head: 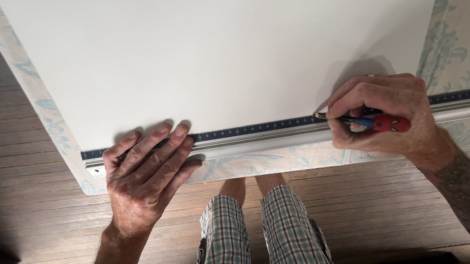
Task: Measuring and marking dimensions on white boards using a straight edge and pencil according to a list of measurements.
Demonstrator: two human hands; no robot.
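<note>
My left hand (143, 171), spread at seven o'clock, pins the ruler (256, 132); my right hand (387, 116) pinches the pencil (366, 121), whose push could skew its unpinned end.

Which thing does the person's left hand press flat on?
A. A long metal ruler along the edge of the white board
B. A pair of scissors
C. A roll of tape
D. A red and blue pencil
A: the left hand lies spread on the long metal ruler at the white board edge, while the right hand holds the pencil.
</note>
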